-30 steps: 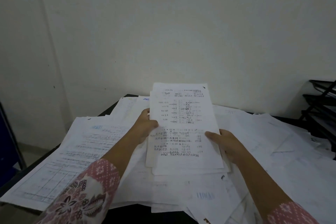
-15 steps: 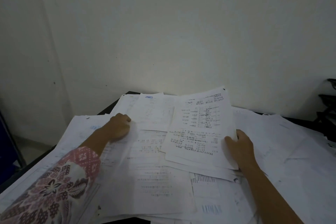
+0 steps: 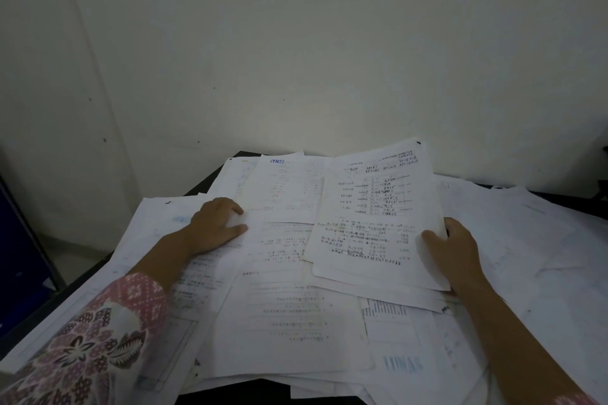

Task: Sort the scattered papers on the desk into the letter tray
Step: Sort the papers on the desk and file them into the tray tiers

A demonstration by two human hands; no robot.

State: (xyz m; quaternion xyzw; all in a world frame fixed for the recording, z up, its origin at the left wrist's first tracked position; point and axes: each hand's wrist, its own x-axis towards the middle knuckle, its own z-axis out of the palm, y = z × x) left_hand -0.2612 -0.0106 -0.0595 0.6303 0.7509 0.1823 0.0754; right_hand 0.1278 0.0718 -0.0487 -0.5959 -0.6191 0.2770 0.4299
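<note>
Loose white printed papers (image 3: pixel 289 312) cover the dark desk (image 3: pixel 210 181) in overlapping layers. My right hand (image 3: pixel 455 250) grips the right edge of a small stack of printed sheets (image 3: pixel 375 220), thumb on top, fingers underneath; the stack is tilted up a little above the pile. My left hand (image 3: pixel 215 223) lies on the papers at the left, its fingers curled round the edge of a sheet (image 3: pixel 250 240) in the pile. The letter tray is almost out of view; only a dark bit (image 3: pixel 603 174) shows at the right edge.
A pale wall stands right behind the desk. A blue object (image 3: pixel 16 256) stands on the floor at the left. The desk's front edge (image 3: pixel 263 396) runs along the bottom of the view, with papers hanging over it.
My left hand let go of the stack and moved left onto the pile. The stack swung to the right, held by my right hand alone. The view turned left, so the tray slid out.
</note>
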